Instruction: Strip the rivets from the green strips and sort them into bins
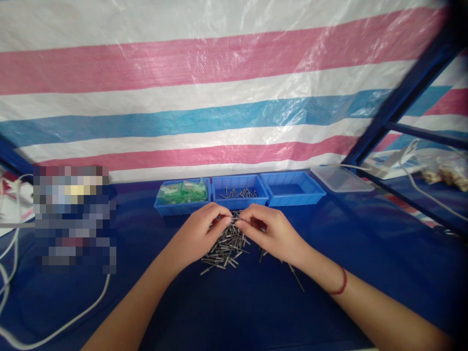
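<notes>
My left hand [203, 230] and my right hand [273, 233] meet over a pile of blind rivets [225, 249] on the blue table. Thumb and forefinger of each hand are pinched together, tip to tip, on a thin metal blind rivet [234, 220] held level between them. Part of the pile is hidden by my hands. A few loose rivets [298, 279] lie below my right hand. Just behind my hands, the middle blue bin [239, 201] contains several rivets [245, 193].
Left of it, a blue bin [171, 210] holds green plastic packets [186, 191]. A third blue bin [298, 199] sits on the right, beside a clear plastic lid [341, 179]. White cables [73, 319] run along the left side. A striped tarp [204, 126] hangs behind.
</notes>
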`<state>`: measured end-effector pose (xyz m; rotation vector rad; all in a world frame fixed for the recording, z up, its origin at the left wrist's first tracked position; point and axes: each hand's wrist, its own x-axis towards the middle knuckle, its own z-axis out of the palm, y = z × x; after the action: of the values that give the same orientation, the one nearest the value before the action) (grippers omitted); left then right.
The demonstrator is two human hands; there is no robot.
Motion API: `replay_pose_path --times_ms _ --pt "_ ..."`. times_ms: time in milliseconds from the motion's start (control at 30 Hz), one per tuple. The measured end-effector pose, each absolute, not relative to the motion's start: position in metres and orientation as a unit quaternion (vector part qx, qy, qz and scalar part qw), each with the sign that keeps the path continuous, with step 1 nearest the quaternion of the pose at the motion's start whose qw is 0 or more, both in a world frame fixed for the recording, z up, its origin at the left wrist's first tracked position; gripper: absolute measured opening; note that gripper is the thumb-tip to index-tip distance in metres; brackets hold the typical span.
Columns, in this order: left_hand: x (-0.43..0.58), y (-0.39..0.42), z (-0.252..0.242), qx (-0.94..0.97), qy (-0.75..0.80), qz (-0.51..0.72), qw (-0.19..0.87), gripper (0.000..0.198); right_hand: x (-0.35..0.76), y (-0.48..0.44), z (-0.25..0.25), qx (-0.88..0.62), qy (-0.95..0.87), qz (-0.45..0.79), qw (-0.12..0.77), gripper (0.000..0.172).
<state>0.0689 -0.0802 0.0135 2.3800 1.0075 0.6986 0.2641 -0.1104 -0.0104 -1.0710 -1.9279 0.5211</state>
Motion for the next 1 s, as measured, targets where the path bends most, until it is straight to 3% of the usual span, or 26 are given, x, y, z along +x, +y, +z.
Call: replay_pose_path --times_ms 167,400,633,1000 --pt "0.069 -0.083 0.014 0.881 0.36 0.199 0.232 0.024 0.265 -0.111 -0.007 -0.414 -0.788 0.18 0.419 0.025" --pt "0.065 -0.079 0.008 0.885 0.426 0.133 0.131 0.027 0.272 -0.083 -0.001 -0.444 -0.777 0.036 0.444 0.021" --pt "0.065 -0.082 0.013 0.904 0.41 0.058 0.108 0.027 0.258 -0.041 0.01 -0.502 -0.802 -0.083 0.315 0.02" --pt "0.068 -0.092 0.014 0.921 0.368 0.035 0.124 0.01 0.271 -0.09 -0.013 -0.487 -0.8 0.048 0.347 0.015"
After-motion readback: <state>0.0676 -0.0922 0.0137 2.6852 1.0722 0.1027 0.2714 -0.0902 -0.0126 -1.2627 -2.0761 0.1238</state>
